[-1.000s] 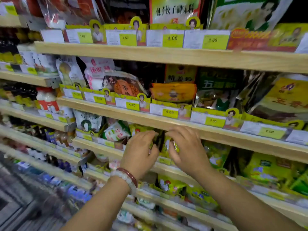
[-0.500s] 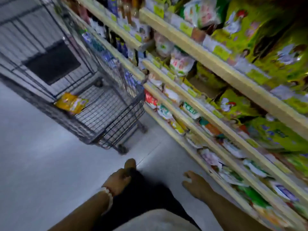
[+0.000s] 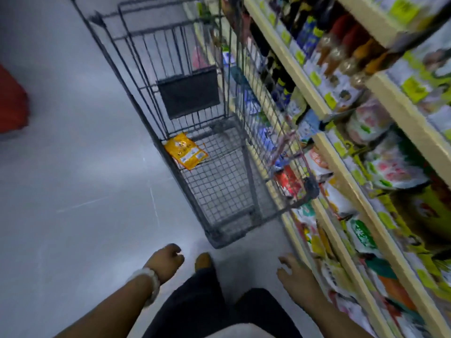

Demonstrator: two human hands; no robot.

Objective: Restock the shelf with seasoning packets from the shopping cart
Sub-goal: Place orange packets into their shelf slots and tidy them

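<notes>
Wire shopping cart (image 3: 219, 191) with one yellow seasoning packet (image 3: 186, 150) inside; left hand (image 3: 166, 261) and right hand (image 3: 294, 274) loose, empty.

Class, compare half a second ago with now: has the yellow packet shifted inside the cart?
No. The yellow packet lies at the same spot against the left wall of the cart, below the dark panel; only the camera has moved.

Yellow seasoning packet (image 3: 186, 151) alone in shopping cart (image 3: 219, 186); both hands empty, low.
</notes>
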